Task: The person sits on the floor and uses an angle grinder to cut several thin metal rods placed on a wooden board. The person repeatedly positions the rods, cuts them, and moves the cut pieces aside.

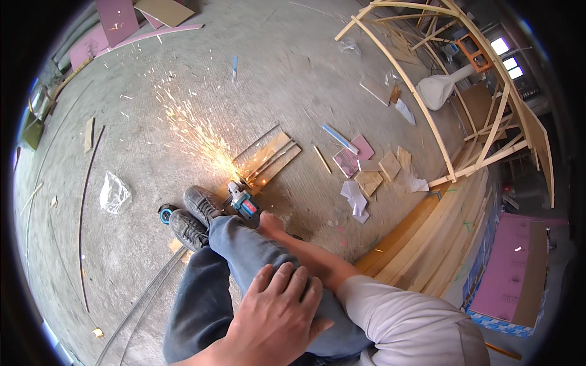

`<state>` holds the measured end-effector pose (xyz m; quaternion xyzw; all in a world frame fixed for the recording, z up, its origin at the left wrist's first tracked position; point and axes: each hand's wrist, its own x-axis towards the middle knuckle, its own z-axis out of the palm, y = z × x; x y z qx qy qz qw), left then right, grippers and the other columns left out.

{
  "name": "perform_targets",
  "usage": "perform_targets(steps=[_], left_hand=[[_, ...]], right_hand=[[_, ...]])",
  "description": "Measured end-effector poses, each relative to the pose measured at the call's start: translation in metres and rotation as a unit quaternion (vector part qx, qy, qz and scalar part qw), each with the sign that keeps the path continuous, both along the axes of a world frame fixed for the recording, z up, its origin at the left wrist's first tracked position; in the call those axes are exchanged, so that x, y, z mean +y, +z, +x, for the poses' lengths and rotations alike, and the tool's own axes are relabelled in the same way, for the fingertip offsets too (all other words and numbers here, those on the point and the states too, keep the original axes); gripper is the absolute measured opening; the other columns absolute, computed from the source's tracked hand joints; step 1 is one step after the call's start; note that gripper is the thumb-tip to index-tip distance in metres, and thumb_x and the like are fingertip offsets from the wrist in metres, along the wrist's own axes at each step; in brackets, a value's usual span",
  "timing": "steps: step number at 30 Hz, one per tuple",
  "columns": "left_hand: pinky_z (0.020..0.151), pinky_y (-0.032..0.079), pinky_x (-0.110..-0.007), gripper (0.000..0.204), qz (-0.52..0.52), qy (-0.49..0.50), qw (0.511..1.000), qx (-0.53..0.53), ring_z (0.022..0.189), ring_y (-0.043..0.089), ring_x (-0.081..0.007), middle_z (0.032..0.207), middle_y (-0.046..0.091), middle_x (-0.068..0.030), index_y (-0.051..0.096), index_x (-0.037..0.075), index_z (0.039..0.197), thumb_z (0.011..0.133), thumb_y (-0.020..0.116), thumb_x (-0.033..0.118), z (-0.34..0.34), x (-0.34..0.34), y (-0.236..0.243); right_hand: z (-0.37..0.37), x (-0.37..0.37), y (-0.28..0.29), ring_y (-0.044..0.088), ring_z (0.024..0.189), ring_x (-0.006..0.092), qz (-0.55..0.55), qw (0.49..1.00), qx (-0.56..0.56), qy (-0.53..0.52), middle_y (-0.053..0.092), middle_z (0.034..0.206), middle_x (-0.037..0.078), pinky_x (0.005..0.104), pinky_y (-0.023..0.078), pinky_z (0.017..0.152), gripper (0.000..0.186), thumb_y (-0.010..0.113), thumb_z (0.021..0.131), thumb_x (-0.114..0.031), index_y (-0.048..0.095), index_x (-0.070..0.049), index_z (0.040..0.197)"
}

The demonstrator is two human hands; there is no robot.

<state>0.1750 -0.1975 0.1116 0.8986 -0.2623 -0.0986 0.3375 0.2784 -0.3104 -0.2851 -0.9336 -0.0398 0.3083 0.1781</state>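
Note:
My right hand (pixel 269 224) grips a teal and silver angle grinder (pixel 243 201), its far end against narrow metal bars (pixel 271 157) lying on a wooden board (pixel 282 168) on the floor. A bright spray of sparks (pixel 201 134) flies from that end toward the far left, hiding the contact point. My left hand (pixel 278 305) rests on my jeans (pixel 250 247) at the leg, fingers slightly bent and apart, holding nothing. My shoes (pixel 198 205) are just left of the grinder, beside a small teal and black object (pixel 165 213).
Scattered pink and brown offcuts (pixel 367 182) lie right of the board. A curved wooden frame (pixel 421 100) stands at right above long planks (pixel 421 253) and a pink panel (pixel 506 262). A plastic bag (pixel 113 194) and thin rods (pixel 82 244) lie at left, pink sheets (pixel 116 21) far left.

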Motion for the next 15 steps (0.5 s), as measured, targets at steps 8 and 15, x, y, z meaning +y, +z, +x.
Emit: perform_targets(steps=[8,15], left_hand=[[0.097,0.04,-0.041,0.051,0.011,0.004,1.0,-0.02,0.113,0.054,-0.0285,0.112,0.058,-0.0124,0.059,0.001,0.11,0.083,0.065,0.043,-0.003,0.002,-0.003],[0.095,0.041,-0.04,0.05,0.008,0.008,0.999,-0.034,0.109,0.055,-0.0282,0.109,0.059,-0.012,0.058,0.001,0.109,0.083,0.064,0.044,-0.006,0.003,-0.005]], right_hand=[[-0.001,-0.005,-0.007,0.066,0.096,0.0384,-0.011,1.0,-0.001,0.01,0.068,0.098,0.023,0.0481,0.053,0.081,0.032,0.068,0.074,-0.024,0.063,-0.002,0.097],[-0.005,-0.01,-0.011,0.066,0.094,0.0394,-0.004,1.0,-0.013,0.016,0.068,0.096,0.022,0.0489,0.053,0.08,0.037,0.071,0.072,-0.027,0.061,-0.002,0.097]])
